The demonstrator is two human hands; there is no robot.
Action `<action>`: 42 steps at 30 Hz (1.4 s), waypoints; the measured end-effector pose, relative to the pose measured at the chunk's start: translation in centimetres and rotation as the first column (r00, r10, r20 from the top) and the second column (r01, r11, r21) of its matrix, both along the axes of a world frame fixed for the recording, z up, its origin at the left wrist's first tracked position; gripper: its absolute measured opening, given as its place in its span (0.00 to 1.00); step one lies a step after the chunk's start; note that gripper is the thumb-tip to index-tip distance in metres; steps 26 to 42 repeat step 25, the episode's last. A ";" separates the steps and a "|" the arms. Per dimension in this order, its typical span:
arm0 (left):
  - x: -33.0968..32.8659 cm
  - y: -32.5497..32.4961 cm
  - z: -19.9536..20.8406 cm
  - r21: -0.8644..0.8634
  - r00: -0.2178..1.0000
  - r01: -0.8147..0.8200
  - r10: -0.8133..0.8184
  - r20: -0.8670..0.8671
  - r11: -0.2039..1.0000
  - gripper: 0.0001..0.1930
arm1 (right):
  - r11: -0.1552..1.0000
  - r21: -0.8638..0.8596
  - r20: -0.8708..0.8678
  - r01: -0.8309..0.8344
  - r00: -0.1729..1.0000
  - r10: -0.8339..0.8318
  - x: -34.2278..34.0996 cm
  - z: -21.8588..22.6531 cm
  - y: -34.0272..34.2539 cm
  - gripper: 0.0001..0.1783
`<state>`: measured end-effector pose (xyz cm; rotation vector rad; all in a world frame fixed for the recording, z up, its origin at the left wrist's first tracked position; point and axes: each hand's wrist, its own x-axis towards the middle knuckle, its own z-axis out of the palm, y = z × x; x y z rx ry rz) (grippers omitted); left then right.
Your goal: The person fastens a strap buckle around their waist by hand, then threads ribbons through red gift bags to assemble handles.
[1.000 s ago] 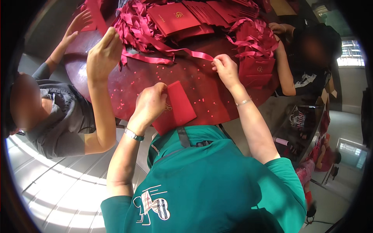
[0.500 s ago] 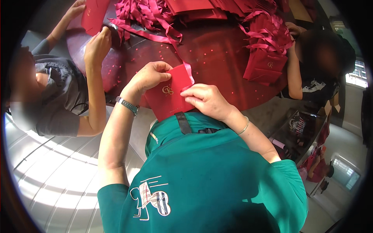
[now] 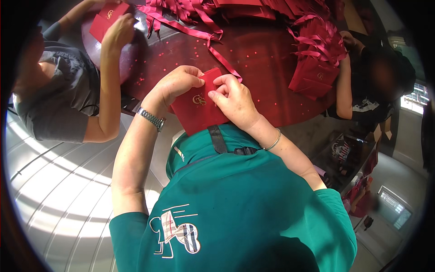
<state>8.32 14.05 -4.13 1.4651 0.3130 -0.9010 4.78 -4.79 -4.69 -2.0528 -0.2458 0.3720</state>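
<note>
A flat red paper bag [image 3: 195,115] with a gold emblem stands tilted against my waist, at the near table edge. My left hand [image 3: 179,84] pinches its upper left edge between thumb and fingers. Across the bag's upper right side, my right hand [image 3: 239,103] has thumb and index finger curled close together at the edge. Whether ribbon is also between those fingers is hidden. A pink-red ribbon [image 3: 225,62] runs down from the heap at the back and ends behind my right hand.
A ribbon heap [image 3: 181,9] and red bag stacks [image 3: 242,11] lie on the dark red table [image 3: 267,59], with small red dots scattered about. At right stand ribboned bags [image 3: 312,75] beside a co-worker [image 3: 376,81]. Another co-worker [image 3: 68,90] holds a red bag [image 3: 106,20] at left.
My right hand has moved up to the bag's top corner, its fingers more curled. The ribbon's pale end has gone from the bag's right side. The left co-worker's bag has tilted and lowered.
</note>
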 end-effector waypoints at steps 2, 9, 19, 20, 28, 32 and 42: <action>-0.2 0.1 0.2 0.012 0.999 -0.017 0.017 0.043 1.000 0.08 | 0.998 0.023 0.058 0.058 0.997 -0.060 0.0 0.1 0.2 0.12; -0.8 0.1 0.9 0.135 0.988 -0.070 0.050 0.146 0.988 0.08 | 0.992 -0.088 0.245 0.091 0.967 -0.067 0.4 0.5 1.0 0.08; -1.2 -0.2 1.5 0.306 0.933 -0.059 -0.056 0.356 0.950 0.12 | 0.990 -0.092 0.179 0.107 0.980 -0.090 1.8 1.0 1.5 0.04; -1.2 -0.3 1.4 0.331 0.927 -0.065 -0.065 0.368 0.941 0.12 | 0.987 -0.130 0.173 0.093 0.982 -0.070 2.0 1.0 1.5 0.04; -1.8 -0.7 1.5 0.431 0.894 -0.076 -0.130 0.429 0.899 0.14 | 0.962 -0.272 0.107 0.018 0.994 0.012 3.0 2.2 1.9 0.05; -1.8 -0.7 1.5 0.431 0.894 -0.076 -0.130 0.429 0.899 0.14 | 0.962 -0.272 0.107 0.018 0.994 0.012 3.0 2.2 1.9 0.05; -1.8 -0.7 1.5 0.431 0.894 -0.076 -0.130 0.429 0.899 0.14 | 0.962 -0.272 0.107 0.018 0.994 0.012 3.0 2.2 1.9 0.05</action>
